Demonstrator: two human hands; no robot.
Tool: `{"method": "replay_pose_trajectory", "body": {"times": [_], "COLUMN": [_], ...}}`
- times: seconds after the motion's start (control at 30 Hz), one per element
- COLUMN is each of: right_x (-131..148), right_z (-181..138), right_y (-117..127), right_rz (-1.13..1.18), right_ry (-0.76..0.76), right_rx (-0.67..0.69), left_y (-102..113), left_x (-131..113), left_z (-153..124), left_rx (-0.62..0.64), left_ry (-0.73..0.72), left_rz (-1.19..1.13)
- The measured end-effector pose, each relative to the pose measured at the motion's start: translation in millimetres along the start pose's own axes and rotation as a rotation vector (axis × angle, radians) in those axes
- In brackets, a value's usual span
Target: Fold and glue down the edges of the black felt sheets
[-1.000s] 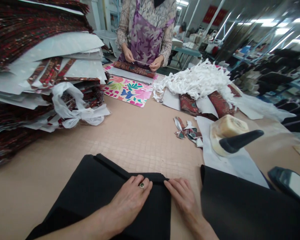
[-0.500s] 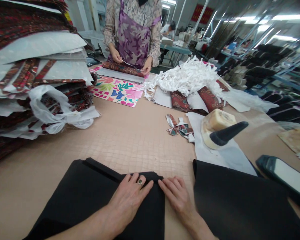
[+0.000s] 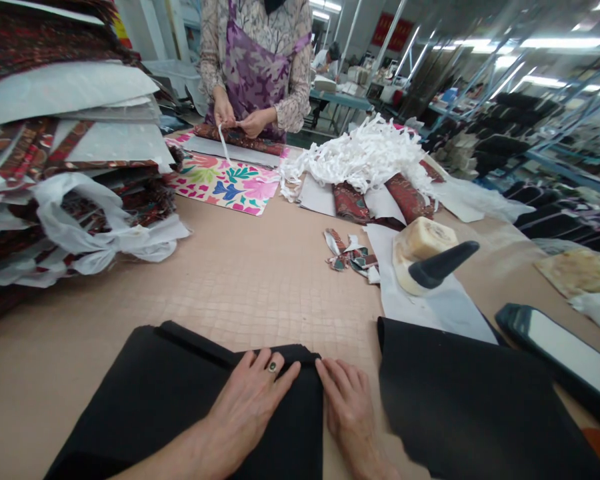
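A black sheet of cloth-like material (image 3: 155, 393) lies in front of me, its top edge turned over in a narrow fold. My left hand (image 3: 250, 400) rests on it with fingers stretched toward that fold; a ring sits on one finger. At the sheet's upper right corner, my right hand (image 3: 347, 397) lies with fingers extended, the fingertips touching the folded edge. Neither hand is wrapped around anything. To the right of my right hand is a second black sheet (image 3: 460, 393), its left edge curled.
A tall stack of patterned pieces (image 3: 75, 147) stands left. Ahead are white strips (image 3: 365, 157), fabric scraps (image 3: 347, 253) and a flower-patterned sheet (image 3: 230, 187). Right are a glue pot (image 3: 415, 250) with a dark handle and a phone-like device (image 3: 560, 353). Across the table, a co-worker (image 3: 257, 67) handles a white strip.
The whole view has shifted slightly. My hands stay at the folded edge, the right hand lying a little straighter. The co-worker's hands have come together, with the white strip now hanging down.
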State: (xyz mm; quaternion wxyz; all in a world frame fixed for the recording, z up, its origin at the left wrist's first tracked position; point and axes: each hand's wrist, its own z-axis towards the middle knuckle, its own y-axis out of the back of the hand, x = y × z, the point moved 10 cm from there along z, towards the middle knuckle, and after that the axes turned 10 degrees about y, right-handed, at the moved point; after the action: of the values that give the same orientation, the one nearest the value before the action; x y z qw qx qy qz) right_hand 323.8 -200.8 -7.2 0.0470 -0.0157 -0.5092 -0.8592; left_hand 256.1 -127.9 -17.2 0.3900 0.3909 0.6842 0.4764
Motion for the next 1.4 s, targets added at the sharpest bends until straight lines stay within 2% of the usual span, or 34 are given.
{"method": "replay_pose_trajectory", "body": {"times": [0.17,0.3,0.43,0.6,0.73,0.87,1.03,1.1,1.2,1.3,1.4], "right_x": [-27.7,-49.1,-48.7,-41.9,-32.8,-25.0,-17.9,-5.2,9.5,-6.7,-26.9], "right_z": [-15.2,-22.5,-15.2,4.4,18.5,25.4,37.2,51.1,62.5,50.8,31.9], "right_y": [15.9,35.7,32.3,22.0,20.3,23.9,51.9,52.9,36.5,25.5,29.6], "right_rz": [-0.038,0.030,0.195,0.452,0.576,0.541,0.374,0.384,0.453,0.404,0.480], "right_ry": [-0.134,-0.327,-0.432,-0.518,-0.501,-0.428,-0.359,-0.255,-0.119,-0.183,-0.354], "right_rx": [-0.057,-0.176,-0.184,-0.101,-0.053,-0.052,-0.123,-0.043,0.194,0.346,0.289], "left_y": [-3.2,3.5,15.6,26.5,23.7,29.9,30.3,31.3,31.6,28.2,26.5], "left_x": [8.0,24.2,36.9,39.7,37.4,30.5,15.0,13.3,13.6,19.2,23.8], "left_z": [-6.7,0.5,8.6,5.8,0.0,-0.6,4.7,3.7,-0.8,-2.0,-1.2], "left_rx": [-0.061,-0.088,-0.075,-0.068,-0.032,-0.071,-0.060,-0.092,-0.138,-0.137,-0.098], "left_ry": [0.002,0.110,0.221,0.231,0.172,0.089,-0.017,-0.052,-0.104,-0.094,-0.096], "left_rz": [-0.029,-0.215,-0.435,-0.554,-0.586,-0.550,-0.475,-0.511,-0.569,-0.579,-0.639]}}
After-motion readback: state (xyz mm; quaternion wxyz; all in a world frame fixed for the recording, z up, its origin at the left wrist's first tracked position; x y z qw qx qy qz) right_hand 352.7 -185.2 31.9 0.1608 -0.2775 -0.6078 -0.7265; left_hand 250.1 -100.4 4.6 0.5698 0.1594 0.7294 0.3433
